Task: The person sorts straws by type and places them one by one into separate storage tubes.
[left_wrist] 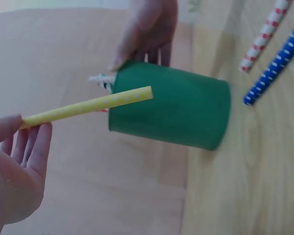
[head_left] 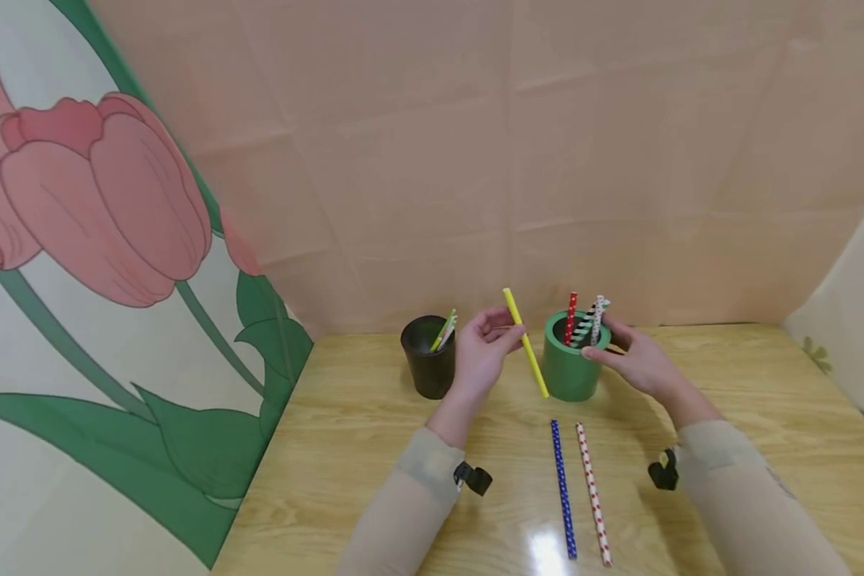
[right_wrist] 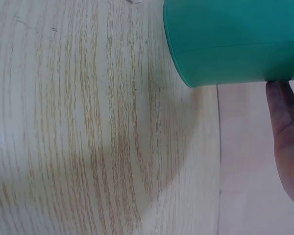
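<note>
My left hand pinches a yellow paper straw near its upper part, between thumb and fingers. The straw slants in front of and left of a green cup, its lower end above the table. In the left wrist view pale dots show on the yellow straw. My right hand holds the green cup at its right side, thumb at the rim; in the right wrist view its fingertips touch the wall. Inside stand a red dotted straw, a black-and-white striped one and a white patterned one.
Left of my left hand stands a black cup with green and white straws in it. A blue straw and a white straw with red dots lie on the wooden table. A pinkish-brown sheet hangs behind.
</note>
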Tool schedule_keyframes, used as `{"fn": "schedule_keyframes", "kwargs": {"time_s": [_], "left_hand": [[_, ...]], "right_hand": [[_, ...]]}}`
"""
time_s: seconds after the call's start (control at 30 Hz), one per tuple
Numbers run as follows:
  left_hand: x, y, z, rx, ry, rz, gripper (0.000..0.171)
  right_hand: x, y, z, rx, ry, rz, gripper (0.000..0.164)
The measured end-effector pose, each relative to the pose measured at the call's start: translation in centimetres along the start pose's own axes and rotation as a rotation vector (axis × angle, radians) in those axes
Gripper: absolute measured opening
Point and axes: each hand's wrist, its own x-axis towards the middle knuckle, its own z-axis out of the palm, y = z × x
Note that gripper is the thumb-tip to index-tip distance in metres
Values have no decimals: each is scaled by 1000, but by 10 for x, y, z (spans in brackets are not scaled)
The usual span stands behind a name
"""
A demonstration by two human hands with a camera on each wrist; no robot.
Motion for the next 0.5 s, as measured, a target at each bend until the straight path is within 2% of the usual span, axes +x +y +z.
{"fn": "schedule_keyframes", "kwargs": {"time_s": [0.27, 0.5], "left_hand": [[10, 18, 25, -76, 61, 116, 28], [19, 24, 42, -198, 99, 165, 26]], "right_hand": [[0, 1, 0, -12, 11, 10, 108], [0, -1, 0, 3, 0, 1, 108]]}}
